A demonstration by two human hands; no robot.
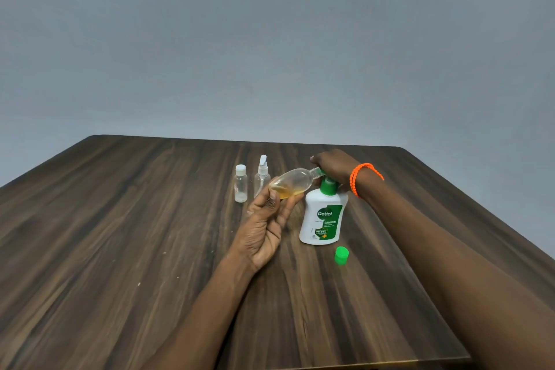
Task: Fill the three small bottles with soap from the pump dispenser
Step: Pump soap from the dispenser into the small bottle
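Head view: left hand (264,228) pinching base of clear oval bottle (292,186), fingers curled round it, tilting neck onto nozzle of Dettol pump dispenser (324,216). Right hand (332,167) pressing on pump head; finger spread hard to tell. Amber soap pooling in low end, bottle roughly quarter full. Green cap (341,255) lying on table (120,249) near dispenser. White-capped bottle (241,184) and spray bottle (262,176) standing behind, looking unfilled. Step: filling first bottle. Next: more pumps, neck kept on nozzle, then capping.

1 head view looks down (near) at table (120,234).
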